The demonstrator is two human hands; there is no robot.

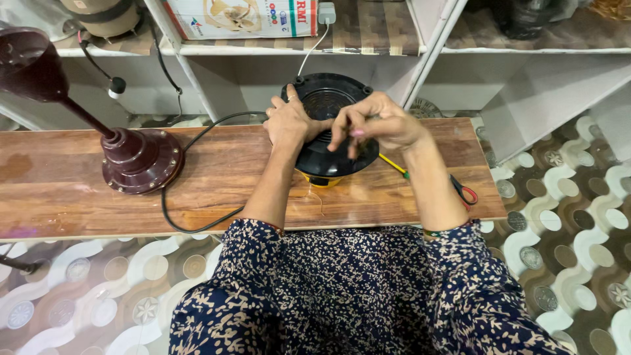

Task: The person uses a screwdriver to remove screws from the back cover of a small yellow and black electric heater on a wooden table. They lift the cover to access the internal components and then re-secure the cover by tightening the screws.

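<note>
A round black appliance base (328, 98) with a vented middle stands tilted on the wooden board (72, 190), its yellow body showing just under its lower rim. My left hand (289, 121) grips its left rim with the thumb on top. My right hand (374, 123) rests on its face, fingers curled and pinched around a thin tool whose tip I cannot see. A yellow-handled screwdriver (393, 165) lies on the board just under my right wrist.
A maroon stand base with a tilted pole (135, 158) sits on the board's left. A black cord (197, 227) loops across the wood. Red-handled pliers (464, 190) lie at the right edge. White shelves (420, 49) stand behind, and a patterned floor lies around.
</note>
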